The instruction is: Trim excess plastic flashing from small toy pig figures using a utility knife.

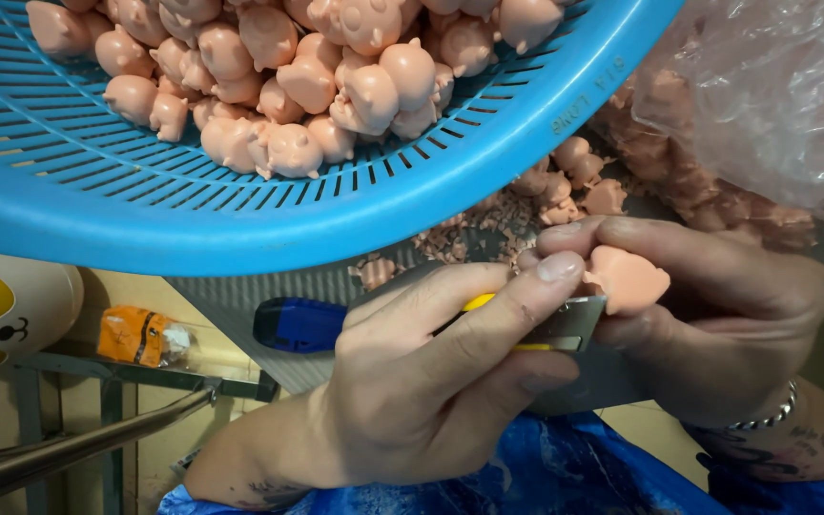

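Left hand (431,381) grips a yellow-handled blade (565,329), its edge against 1 pink pig figure (629,278) pinched in the right hand (717,315), just below the blue basket (240,224) of pigs.

A grey ribbed work surface (269,291) carries pink trimmings (488,224), loose pink pig figures (574,176) and a blue-handled tool (299,324).

orange packet (138,336), clear bag (765,95)

Left hand (431,381) grips a yellow-handled blade (565,329) against a pink pig figure (629,278) pinched in the right hand (717,305). Blue basket (193,219) above holds similar figures.
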